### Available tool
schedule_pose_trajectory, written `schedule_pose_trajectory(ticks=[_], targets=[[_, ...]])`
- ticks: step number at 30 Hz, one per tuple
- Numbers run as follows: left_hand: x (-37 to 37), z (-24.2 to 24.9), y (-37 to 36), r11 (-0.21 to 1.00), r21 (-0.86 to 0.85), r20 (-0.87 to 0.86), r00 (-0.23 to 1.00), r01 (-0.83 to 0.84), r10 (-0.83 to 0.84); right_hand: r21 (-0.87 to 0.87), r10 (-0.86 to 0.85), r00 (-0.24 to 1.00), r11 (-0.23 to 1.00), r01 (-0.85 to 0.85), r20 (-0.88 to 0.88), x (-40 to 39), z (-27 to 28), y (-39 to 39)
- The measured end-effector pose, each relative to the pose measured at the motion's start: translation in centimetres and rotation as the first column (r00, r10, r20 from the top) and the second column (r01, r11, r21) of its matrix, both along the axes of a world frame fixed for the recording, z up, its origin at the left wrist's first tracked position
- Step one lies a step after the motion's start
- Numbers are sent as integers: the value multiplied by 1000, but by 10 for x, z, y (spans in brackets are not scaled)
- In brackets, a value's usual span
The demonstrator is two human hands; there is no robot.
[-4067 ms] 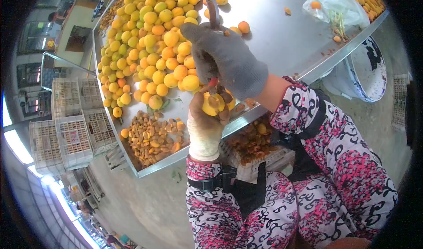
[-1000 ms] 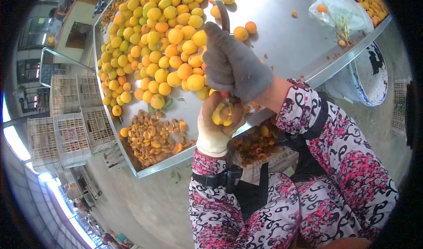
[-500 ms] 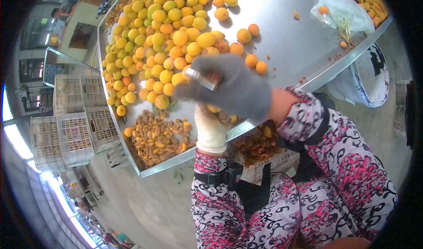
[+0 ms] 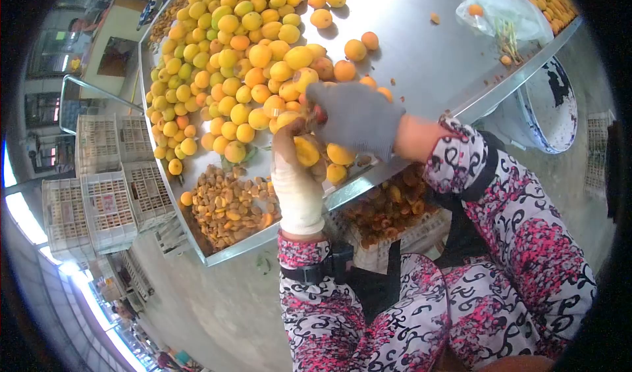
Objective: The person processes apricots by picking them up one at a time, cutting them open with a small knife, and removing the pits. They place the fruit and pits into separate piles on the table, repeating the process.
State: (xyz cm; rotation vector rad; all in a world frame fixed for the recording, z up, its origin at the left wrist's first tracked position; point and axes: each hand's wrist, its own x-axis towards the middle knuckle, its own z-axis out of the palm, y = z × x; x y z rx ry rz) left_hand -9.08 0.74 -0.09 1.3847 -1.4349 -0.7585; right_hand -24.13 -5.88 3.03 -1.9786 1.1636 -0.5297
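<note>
My left hand point(image 4: 296, 168), in a white glove with bare stained fingers, is curled round a cut yellow apricot point(image 4: 307, 151) above the near edge of the metal table point(image 4: 421, 63). Touching its fingertips is my right hand point(image 4: 355, 117), gloved in grey, with its fingers closed. Something small and dark red shows at the right fingertips, too small to name. A few whole apricots point(image 4: 340, 153) lie just right of the left hand. The large heap of apricots point(image 4: 227, 59) spreads out beyond both hands.
Pits point(image 4: 230, 204) lie at the table's left corner. Below the near edge stands a crate of apricot pieces point(image 4: 395, 207). A plastic bag point(image 4: 503, 13) lies at the back right, above a white bucket point(image 4: 553, 109). Stacked crates point(image 4: 108, 201) stand at left.
My right hand has moved off the top of my left hand, uncovering the cut apricot and the left fingers. The metal tool seen at the right fingers earlier is no longer clear.
</note>
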Motion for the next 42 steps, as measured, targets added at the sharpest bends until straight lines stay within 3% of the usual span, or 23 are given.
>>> schedule_pose_trajectory(ticks=[1, 3, 5, 6, 7, 9, 10, 11, 13, 14, 15, 17, 25, 28, 29, 30, 31, 32, 34, 35, 37, 40, 42], targets=[[-4, 19, 3, 961, 249, -355, 935, 118, -23, -12, -98, 995, 995, 98, -35, -3, 0, -6], [-7, 28, 8, 956, 288, -284, 958, 53, 32, -73, -94, 994, 993, 97, 48, -11, -11, -13], [3, 24, 18, 934, 165, 134, 932, 315, -338, -23, 13, 1000, 1000, -12, 5, -16, -10, -16], [-4, 43, 24, 815, 456, -325, 920, 357, -221, -23, 11, 1000, 1000, -11, 5, -16, -10, -16], [2, 34, 29, 729, 476, -580, 799, 492, -161, 16, 7, 999, 1000, -8, 32, -15, -10, -16], [-5, 45, 31, 580, 570, -345, 810, 582, -473, 55, 4, 998, 998, -7, 58, -15, -7, -16], [-9, 38, 33, 631, 484, -210, 781, 606, -589, 69, -34, 998, 997, 30, 60, -15, -3, -16], [-11, 28, 34, 632, 484, -209, 782, 605, -588, 82, -71, 995, 994, 66, 64, -16, -1, -16], [-15, 15, 30, 933, 207, 285, 895, 293, -344, 47, -89, 992, 995, 85, 87, -14, -7, -18], [-15, 11, 24, 964, 114, 507, 820, 241, -265, 11, -106, 988, 994, 105, 110, -13, -8, -18], [-17, 12, 20, 965, 111, 507, 821, 239, -262, 9, -104, 989, 995, 104, 109, -13, -5, -18], [-25, 12, 15, 917, 398, 761, 549, 27, -347, 54, -82, 996, 995, 81, 18, -14, 2, -17], [-36, -7, 4, 947, 310, 842, 488, -83, -233, 66, -103, 994, 993, 99, 49, -17, 0, -18], [-23, -3, 4, 937, 347, 612, 766, -36, -197, 81, -122, 989, 990, 116, 81, -19, -1, -19], [-17, -2, 4, 933, 359, 448, 884, -41, -134, 88, -132, 986, 988, 124, 99, -18, -3, -18], [-15, 5, 6, 928, 372, 23, 999, 31, -43, 88, -132, 985, 989, 122, 108, -17, -4, -18], [-10, 5, 5, 934, 352, -226, 974, 66, 16, 104, -120, 982, 989, 106, 144, -16, -6, -17], [-7, 10, 5, 937, 345, -217, 976, 59, 19, 116, -106, 978, 989, 86, 178, -14, -7, -17], [-4, 19, 5, 942, 277, -686, 726, 188, 57, 265, -93, 964, 964, 25, 247, -8, -6, -17], [-2, 18, 5, 944, 274, -685, 726, 183, 59, 410, -96, 948, 911, -40, 304, -7, -5, -15], [2, 9, 4, 940, 264, -815, 572, 215, 98, 260, 12, 909, 956, -133, 417, -5, -4, -8], [15, -1, 6, 924, 231, -725, 687, 305, -46, 436, -71, 926, 894, -106, 370, 2, -9, -4], [14, -3, 6, 922, 229, -669, 738, 312, -83, 432, -106, 832, 886, -169, 544, 7, -13, 1]])
